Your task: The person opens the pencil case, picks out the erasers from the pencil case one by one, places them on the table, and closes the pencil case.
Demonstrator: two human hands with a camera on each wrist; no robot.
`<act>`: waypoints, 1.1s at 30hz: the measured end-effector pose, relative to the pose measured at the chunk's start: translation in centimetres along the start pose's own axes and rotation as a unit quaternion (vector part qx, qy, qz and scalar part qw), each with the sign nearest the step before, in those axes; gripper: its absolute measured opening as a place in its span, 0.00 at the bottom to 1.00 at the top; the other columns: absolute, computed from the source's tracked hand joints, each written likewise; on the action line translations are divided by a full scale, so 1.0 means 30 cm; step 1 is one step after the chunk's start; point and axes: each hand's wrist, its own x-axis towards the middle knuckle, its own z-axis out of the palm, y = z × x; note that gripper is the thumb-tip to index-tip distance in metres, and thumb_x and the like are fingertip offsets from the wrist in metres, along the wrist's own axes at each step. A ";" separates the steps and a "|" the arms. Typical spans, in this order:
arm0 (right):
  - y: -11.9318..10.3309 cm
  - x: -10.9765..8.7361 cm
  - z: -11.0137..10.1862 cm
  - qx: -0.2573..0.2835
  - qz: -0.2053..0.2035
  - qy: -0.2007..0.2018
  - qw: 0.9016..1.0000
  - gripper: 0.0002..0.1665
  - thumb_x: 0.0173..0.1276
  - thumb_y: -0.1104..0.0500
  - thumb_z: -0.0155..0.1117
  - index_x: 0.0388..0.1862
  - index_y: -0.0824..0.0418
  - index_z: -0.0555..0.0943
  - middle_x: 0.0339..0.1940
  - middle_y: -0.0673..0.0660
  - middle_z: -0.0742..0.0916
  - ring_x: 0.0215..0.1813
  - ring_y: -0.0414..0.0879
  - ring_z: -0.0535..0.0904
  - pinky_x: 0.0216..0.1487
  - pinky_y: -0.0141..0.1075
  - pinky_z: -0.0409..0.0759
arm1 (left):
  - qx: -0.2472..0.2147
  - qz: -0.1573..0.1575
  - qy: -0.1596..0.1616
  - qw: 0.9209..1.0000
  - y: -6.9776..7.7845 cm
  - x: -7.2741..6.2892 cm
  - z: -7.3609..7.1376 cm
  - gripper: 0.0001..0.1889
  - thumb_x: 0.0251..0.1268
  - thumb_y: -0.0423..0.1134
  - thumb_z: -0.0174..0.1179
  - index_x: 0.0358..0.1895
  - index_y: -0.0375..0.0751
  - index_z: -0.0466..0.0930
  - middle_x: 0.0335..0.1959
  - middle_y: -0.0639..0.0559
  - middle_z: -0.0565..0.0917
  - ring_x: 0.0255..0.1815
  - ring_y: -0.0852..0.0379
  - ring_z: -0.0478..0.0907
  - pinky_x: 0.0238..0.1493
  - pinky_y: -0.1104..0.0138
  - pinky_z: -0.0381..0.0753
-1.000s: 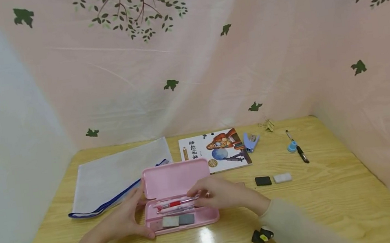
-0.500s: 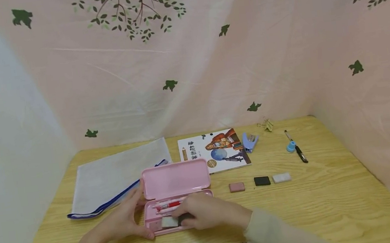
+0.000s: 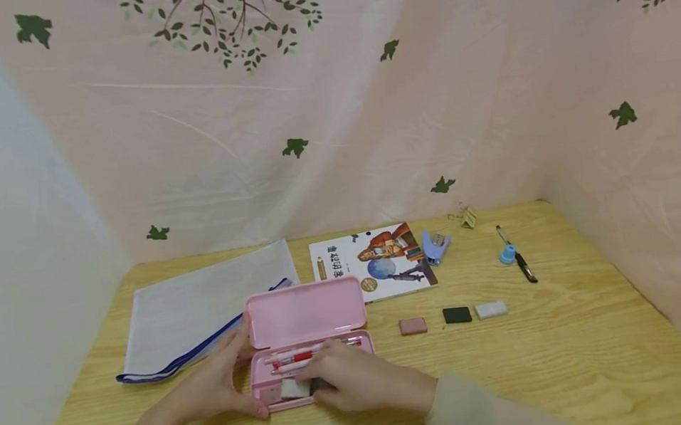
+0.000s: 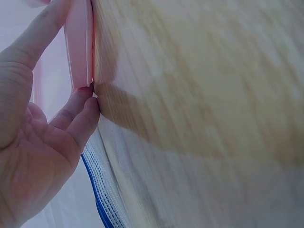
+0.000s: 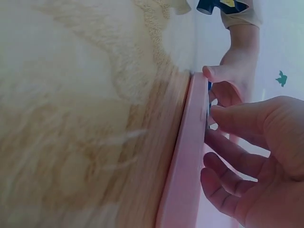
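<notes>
My left hand (image 3: 217, 385) grips the open pink pencil case (image 3: 307, 312), at seven o'clock from the book (image 3: 373, 265), by its nine o'clock end. Inside, my right hand (image 3: 362, 380) seems clamped on the dark eraser (image 3: 319, 385), three o'clock from the white eraser (image 3: 295, 388).

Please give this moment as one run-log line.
left hand: holds pink case; right hand: pinches dark eraser inside; lid: open; pens: in case

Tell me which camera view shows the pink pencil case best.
The head view: it shows the open pink pencil case from above, interior included, though the right hand partly covers it. The left wrist view catches only a piece of its outside; the right wrist view, one long outer wall.
</notes>
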 end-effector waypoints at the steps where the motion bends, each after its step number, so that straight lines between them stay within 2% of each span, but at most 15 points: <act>1: 0.000 0.003 0.003 0.005 0.006 0.004 1.000 0.21 0.68 0.59 0.70 0.59 0.56 0.85 0.50 0.46 0.88 0.53 0.36 0.81 0.61 0.31 0.73 | 0.000 0.000 0.000 1.000 0.000 0.000 0.000 0.77 0.37 0.62 0.82 0.83 0.43 0.31 0.81 0.35 0.47 0.76 0.39 0.58 0.71 0.37 0.54; 6: 0.000 0.020 0.016 0.043 0.023 0.013 0.999 0.23 0.67 0.60 0.71 0.61 0.55 0.85 0.47 0.46 0.86 0.46 0.33 0.78 0.50 0.22 0.74 | -0.002 0.004 -0.001 1.000 -0.001 -0.002 -0.001 0.77 0.37 0.61 0.82 0.83 0.43 0.31 0.81 0.36 0.48 0.76 0.40 0.58 0.71 0.37 0.54; 11: -0.006 0.039 0.014 0.070 0.045 -0.001 0.997 0.20 0.67 0.58 0.72 0.59 0.54 0.86 0.43 0.45 0.84 0.39 0.32 0.75 0.41 0.19 0.71 | -0.003 -0.003 -0.007 1.000 0.003 0.000 -0.003 0.76 0.39 0.60 0.82 0.83 0.49 0.30 0.80 0.37 0.49 0.68 0.49 0.72 0.70 0.47 0.62; 14: -0.007 0.048 0.014 0.081 0.055 -0.006 0.995 0.19 0.67 0.57 0.73 0.56 0.53 0.87 0.40 0.43 0.83 0.37 0.32 0.75 0.37 0.20 0.71 | -0.004 -0.010 -0.010 1.000 0.006 0.001 -0.002 0.75 0.40 0.58 0.82 0.83 0.51 0.29 0.80 0.36 0.49 0.65 0.52 0.75 0.69 0.52 0.66; 19: -0.004 0.054 0.016 0.095 0.069 -0.007 0.993 0.16 0.67 0.55 0.73 0.53 0.49 0.89 0.40 0.39 0.88 0.33 0.29 0.75 0.36 0.20 0.72 | 0.001 -0.009 -0.008 1.000 0.002 0.000 0.000 0.76 0.40 0.59 0.82 0.83 0.51 0.29 0.80 0.36 0.49 0.65 0.52 0.75 0.69 0.50 0.66; 23: -0.001 0.053 0.017 0.114 0.076 -0.008 0.991 0.14 0.69 0.56 0.71 0.52 0.49 0.89 0.41 0.38 0.89 0.27 0.28 0.72 0.31 0.21 0.72 | 0.003 -0.003 -0.004 1.000 0.001 -0.002 -0.002 0.75 0.40 0.60 0.82 0.83 0.50 0.31 0.79 0.37 0.50 0.65 0.52 0.75 0.69 0.48 0.65; 28: 0.005 0.040 0.003 0.161 0.078 0.011 0.984 0.10 0.72 0.57 0.68 0.49 0.52 0.90 0.39 0.38 0.89 0.28 0.27 0.72 0.31 0.22 0.73 | 0.004 -0.001 -0.002 1.000 0.001 -0.003 -0.002 0.76 0.39 0.60 0.82 0.83 0.50 0.31 0.79 0.37 0.51 0.64 0.52 0.75 0.69 0.50 0.65; 33: 0.014 0.007 -0.045 0.225 0.110 0.019 0.968 0.08 0.72 0.56 0.69 0.45 0.53 0.91 0.38 0.38 0.89 0.26 0.29 0.74 0.29 0.24 0.75 | 0.001 -0.007 -0.006 1.000 -0.001 -0.002 -0.001 0.76 0.39 0.59 0.82 0.83 0.50 0.30 0.79 0.37 0.51 0.65 0.52 0.75 0.69 0.50 0.66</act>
